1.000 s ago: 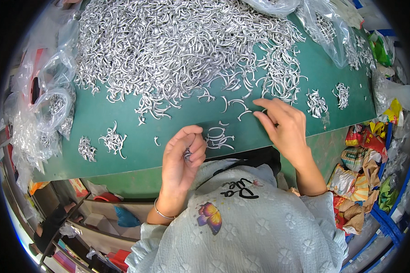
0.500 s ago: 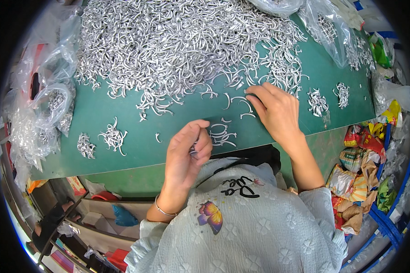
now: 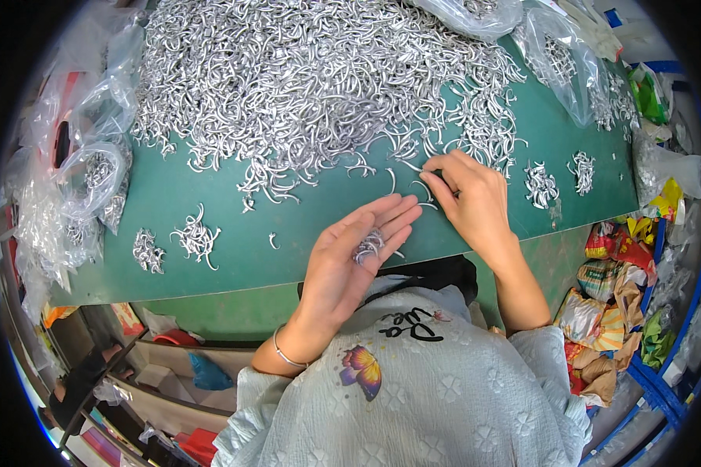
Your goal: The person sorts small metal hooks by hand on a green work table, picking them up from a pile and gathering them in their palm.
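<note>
- Fingers of the left hand (image 3: pixel 339 268), centre of the frame: unfurled and extended, where half a second earlier they were curled inward. A small cluster of silvery curved pieces (image 3: pixel 368 245) lies in the palm, now uncovered.
- Position of the left hand: shifted toward the right of the frame, so that it covers most of the loose group visible beside it earlier. For the work in hand, this appears to put the held cluster within easy reach of the other hand.
- Fingers of the right hand (image 3: pixel 471 191), right of centre: thumb and forefinger drawn close together at the end of a curved piece (image 3: pixel 406 164) at the heap's lower fringe. Whether they pinch it or merely touch it cannot be told.
- Loose pieces (image 3: pixel 391 180) between the two hands: on the green worktop (image 3: pixel 234 268), not picked up.
- Main heap (image 3: pixel 288 86), upper centre: no visible change; by judgement, most of the pieces remain unsorted there.
- Small piles, two at the left (image 3: pixel 148 251) (image 3: pixel 196 237) and two at the right (image 3: pixel 541 185) (image 3: pixel 582 173): unaltered, as is the single piece (image 3: pixel 273 240) left of the left hand. Nothing has been added to them over this interval, as far as can be seen.
</note>
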